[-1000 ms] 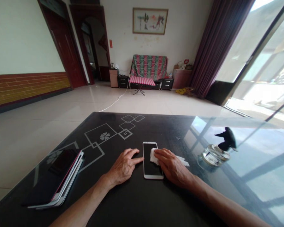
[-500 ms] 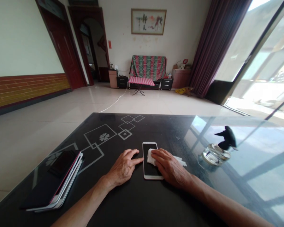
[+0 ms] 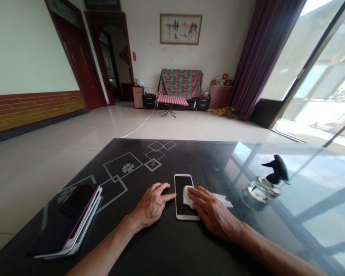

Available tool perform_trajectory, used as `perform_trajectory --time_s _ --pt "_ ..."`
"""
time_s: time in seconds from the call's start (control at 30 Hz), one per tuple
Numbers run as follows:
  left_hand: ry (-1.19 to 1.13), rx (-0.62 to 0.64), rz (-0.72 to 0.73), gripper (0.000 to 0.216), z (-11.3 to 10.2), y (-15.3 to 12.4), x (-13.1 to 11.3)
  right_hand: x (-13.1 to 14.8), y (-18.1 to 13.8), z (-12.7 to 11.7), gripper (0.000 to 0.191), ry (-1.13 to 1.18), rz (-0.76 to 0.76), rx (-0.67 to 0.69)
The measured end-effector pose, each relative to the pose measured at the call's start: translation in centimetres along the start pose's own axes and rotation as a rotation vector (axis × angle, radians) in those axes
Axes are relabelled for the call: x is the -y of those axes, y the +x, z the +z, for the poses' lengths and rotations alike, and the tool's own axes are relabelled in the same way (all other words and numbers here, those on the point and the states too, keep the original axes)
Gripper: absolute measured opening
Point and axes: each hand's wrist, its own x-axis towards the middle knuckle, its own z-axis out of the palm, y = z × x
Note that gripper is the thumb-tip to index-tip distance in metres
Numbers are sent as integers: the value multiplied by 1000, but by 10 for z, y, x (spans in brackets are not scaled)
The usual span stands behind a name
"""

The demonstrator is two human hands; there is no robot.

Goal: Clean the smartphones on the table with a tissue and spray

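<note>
A white-framed smartphone (image 3: 179, 207) lies screen up on the dark table, its lower right part covered by my right hand (image 3: 214, 209). That hand presses a folded white tissue (image 3: 187, 197) against the screen, fingers together over it. A loose end of the tissue sticks out to the right, past the knuckles. My left hand (image 3: 151, 203) rests on the table left of the phone, fingers spread, with one fingertip at the phone's left edge. It holds nothing.
To the right stands a clear spray bottle (image 3: 261, 189) with a black trigger head. At the left lies a stack of phones or tablets (image 3: 66, 226), a dark one on top. The glossy table (image 3: 149, 249) reflects the window, and its far edge faces a tiled floor.
My right hand has slid the tissue slightly right and down over the phone's screen. My left hand keeps its place at the phone's edge.
</note>
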Motion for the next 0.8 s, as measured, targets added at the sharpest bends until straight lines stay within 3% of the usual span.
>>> perform_trajectory --time_s 0.3,0.6,0.8 --pt "-3 -8 -5 59 2 0 1 33 -21 -9 55 25 -24 79" --pt "-36 -5 -22 60 5 0 3 26 -18 -29 56 -46 -122 196" --pt "-28 -27 -17 60 7 0 5 38 0 -20 55 43 -152 168"
